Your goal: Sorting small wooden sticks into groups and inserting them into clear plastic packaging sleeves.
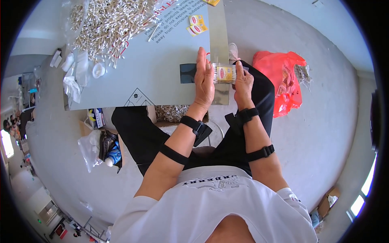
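Note:
A clear pack of cotton swabs [224, 73] with a yellow and red label lies sideways between my hands, over the table's right edge. My right hand [244, 83] is closed on its right end, thumb on top. Against the other end rests my left hand [205, 83], its fingers stretched out and the palm turned toward the pack. A dark rectangular patch [186, 73] on the table shows beside my left hand. Farther off lie several small yellow labels [197, 28]. A big heap of loose cotton swabs [113, 26] covers the far left of the table.
The grey table [162, 91] ends just before my knees. Crumpled clear plastic [72, 87] and a small white round cup [98, 70] are at its left. A red plastic bag [279, 77] stands on the floor at right; under the table is a box of swabs [172, 113].

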A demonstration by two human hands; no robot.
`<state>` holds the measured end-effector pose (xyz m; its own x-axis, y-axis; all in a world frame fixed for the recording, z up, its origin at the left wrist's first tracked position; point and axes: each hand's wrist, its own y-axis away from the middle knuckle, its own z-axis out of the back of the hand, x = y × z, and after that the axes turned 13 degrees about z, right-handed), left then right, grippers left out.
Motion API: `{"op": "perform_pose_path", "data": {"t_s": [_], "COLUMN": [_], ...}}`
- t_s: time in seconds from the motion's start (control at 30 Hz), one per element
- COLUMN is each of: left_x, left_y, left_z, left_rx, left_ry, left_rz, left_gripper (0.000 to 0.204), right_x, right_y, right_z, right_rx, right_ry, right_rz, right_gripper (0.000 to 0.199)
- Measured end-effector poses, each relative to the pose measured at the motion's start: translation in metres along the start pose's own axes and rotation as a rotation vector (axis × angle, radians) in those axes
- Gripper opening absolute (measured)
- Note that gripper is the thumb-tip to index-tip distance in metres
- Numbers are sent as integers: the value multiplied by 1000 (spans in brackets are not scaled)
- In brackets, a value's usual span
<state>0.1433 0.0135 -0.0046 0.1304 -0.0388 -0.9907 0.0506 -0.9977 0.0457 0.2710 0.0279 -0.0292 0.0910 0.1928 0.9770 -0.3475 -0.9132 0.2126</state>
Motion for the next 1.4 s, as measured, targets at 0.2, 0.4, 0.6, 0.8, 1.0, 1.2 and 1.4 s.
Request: {"op": "perform_pose_path", "data": {"t_s": [0.2, 0.4, 0.6, 0.8, 1.0, 1.2, 1.4], "left_x": [-2, -3, -24, -25, -25, -47, -36], "left_y": [2, -20, -99, -100, -50, -105, -111], "left_z": [2, 37, 146, 152, 156, 216, 207], "left_rx": [26, -275, -728, -564, -281, -632, -621], "left_ry": [-241, -410, -1000, -1278, -1046, -1175, -1333], "left_rz": [-78, -173, -168, 35, -77, -185, -50], "left_gripper": [66, 49, 30, 14, 20, 33, 19], "right_x": [-3, -4, 45, 49, 41, 32, 31], "right_y": [4, -10, 20, 34, 20, 27, 23], "right_z": [-11, 23, -7, -71, -132, -135, -129], "right_rx": [-119, -210, -111, 502, 537, 614, 643], "right_ry": [460, 329, 202, 187, 650, 637, 566], "right_rz": [313, 253, 612, 414, 864, 844, 888], "right_gripper": [50, 46, 16, 13, 29, 14, 12]}}
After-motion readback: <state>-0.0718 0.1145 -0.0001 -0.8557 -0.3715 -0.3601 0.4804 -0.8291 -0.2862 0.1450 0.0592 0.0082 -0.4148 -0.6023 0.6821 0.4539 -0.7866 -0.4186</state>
